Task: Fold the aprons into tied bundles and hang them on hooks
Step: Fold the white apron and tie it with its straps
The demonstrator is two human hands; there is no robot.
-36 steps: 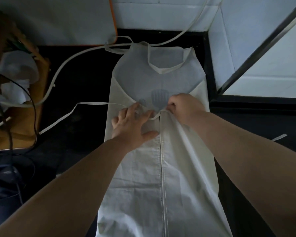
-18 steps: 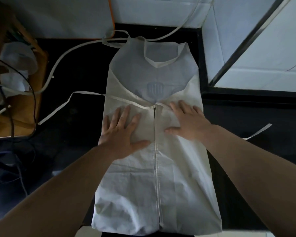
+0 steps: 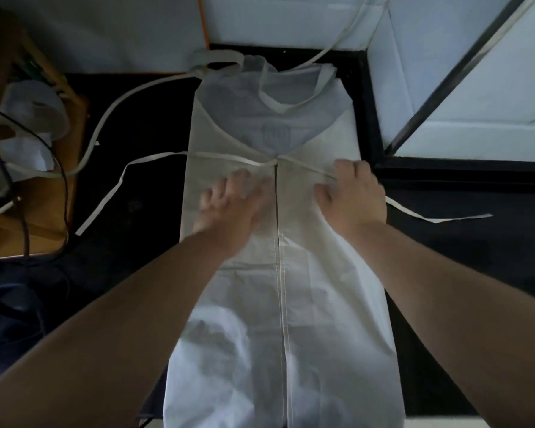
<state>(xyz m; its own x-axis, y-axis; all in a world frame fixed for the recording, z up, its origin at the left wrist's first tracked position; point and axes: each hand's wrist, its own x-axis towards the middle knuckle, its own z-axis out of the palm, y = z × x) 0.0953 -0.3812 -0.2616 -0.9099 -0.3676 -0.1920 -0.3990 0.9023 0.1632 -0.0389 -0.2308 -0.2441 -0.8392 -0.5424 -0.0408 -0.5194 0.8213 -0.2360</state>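
Head view: 1 apron (image 3: 284,304) lies folded lengthwise on dark tabletop (image 3: 142,196), 2 ties (image 3: 414,211) trailing out. Vs 0.5 s ago: left hand (image 3: 229,202), blurred, fingers spread flat, nearer centre seam; right hand (image 3: 352,196) now at right edge over tie, grip unclear.

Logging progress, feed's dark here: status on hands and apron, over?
Left hand flat on apron. Right hand over right tie, grip unclear. Sides folded to centre, not bundled. Left tie trailing loose.
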